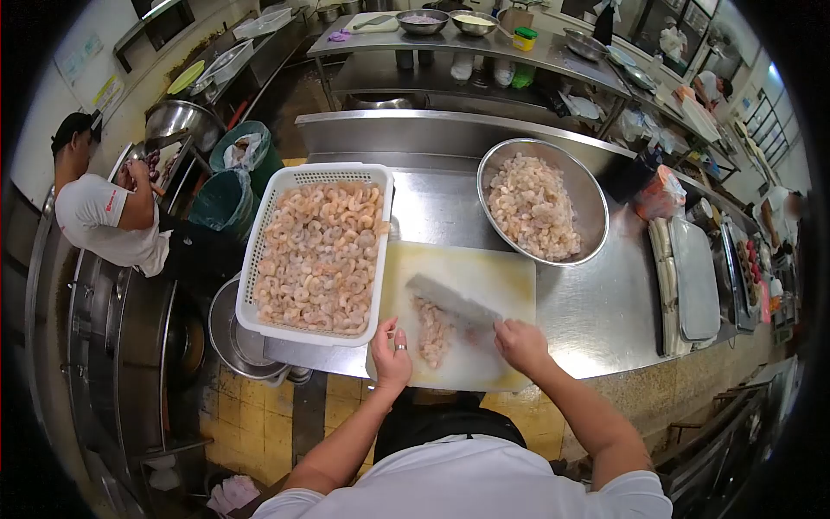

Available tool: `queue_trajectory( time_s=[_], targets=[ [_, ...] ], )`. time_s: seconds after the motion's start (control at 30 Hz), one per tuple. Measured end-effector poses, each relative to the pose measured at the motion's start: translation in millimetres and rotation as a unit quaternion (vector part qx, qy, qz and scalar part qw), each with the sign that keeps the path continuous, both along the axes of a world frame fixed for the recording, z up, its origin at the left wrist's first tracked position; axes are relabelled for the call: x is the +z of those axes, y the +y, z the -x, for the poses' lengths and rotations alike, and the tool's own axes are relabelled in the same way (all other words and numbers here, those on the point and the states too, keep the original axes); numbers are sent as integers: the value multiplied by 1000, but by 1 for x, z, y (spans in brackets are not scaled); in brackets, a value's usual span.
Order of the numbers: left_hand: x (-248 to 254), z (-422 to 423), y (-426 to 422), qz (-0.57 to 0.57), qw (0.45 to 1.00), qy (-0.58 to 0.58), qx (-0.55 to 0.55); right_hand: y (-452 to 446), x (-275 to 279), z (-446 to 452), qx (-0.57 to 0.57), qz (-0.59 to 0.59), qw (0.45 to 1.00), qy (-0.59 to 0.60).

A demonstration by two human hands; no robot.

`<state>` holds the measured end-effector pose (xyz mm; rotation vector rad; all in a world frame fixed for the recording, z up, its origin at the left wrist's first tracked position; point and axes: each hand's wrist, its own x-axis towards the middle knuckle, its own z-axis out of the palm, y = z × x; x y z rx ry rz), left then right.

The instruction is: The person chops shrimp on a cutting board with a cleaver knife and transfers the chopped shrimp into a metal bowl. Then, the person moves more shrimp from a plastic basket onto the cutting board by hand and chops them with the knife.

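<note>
My right hand [521, 346] is closed round the handle of a wide knife [454, 300], whose blade lies over the white cutting board [510, 281]. Chopped shrimp pieces [432, 336] lie in a small pile on the board, just below the blade. My left hand [392, 355] is at the board's left edge with its fingers apart, beside the lower right corner of a white basket [389, 199]. Whole peeled shrimp [320, 251] fill that basket. Behind the board to the right, a steel bowl [599, 227] holds a heap of shrimp pieces [534, 208].
A co-worker [112, 208] stands at the left near green bins [223, 201]. A steel pot [238, 346] is below the basket. A grey tray [694, 281] lies at the right. Bowls [424, 24] stand on the back table [519, 54].
</note>
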<state>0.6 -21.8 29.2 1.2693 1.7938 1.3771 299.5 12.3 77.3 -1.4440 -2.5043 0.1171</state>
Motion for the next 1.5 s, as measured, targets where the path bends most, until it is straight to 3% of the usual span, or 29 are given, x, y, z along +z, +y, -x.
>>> queue_trajectory(
  time_s=[0.07, 0.17, 0.3, 0.4, 0.47, 0.6, 0.7, 0.83, 1.03, 1.2, 1.33, 1.5],
  targets=[
    [-4, 7, -3, -11, 999, 40, -24, -29, 0, -4, 28, 27, 999, -21],
    [-9, 22, -16, -28, 991, 92, -89, -65, 20, -5, -18, 65, 995, 69],
    [29, 18, -35, 10, 930, 260, -259, -89, 22, -4, -244, 117, 933, 239],
    [0, 11, -41, 36, 899, 319, -298, -100, 16, -22, -352, 217, 878, 240],
    [-14, 8, -34, 57, 892, 350, -281, -119, -8, -33, -394, 245, 841, 277],
    [-24, 3, -11, 48, 907, 339, -246, -160, -60, -42, -406, 275, 825, 279],
    [-13, 3, 10, 28, 916, 317, -244, -167, -37, -8, -446, 368, 737, 350],
    [-19, 9, 24, -10, 929, 261, -260, -181, -66, 12, -441, 321, 750, 375],
    [-29, 26, 23, -11, 947, 145, -287, -179, -82, 58, -349, 219, 862, 294],
    [-14, 24, 18, -15, 936, 171, -308, -165, -61, 105, -406, 322, 803, 294],
    [-7, 8, 9, -23, 930, 217, -294, -166, -63, 146, -380, 300, 826, 289],
    [-3, 1, 5, -12, 938, 210, -275, -162, -74, 164, -342, 352, 779, 389]
  ],
)
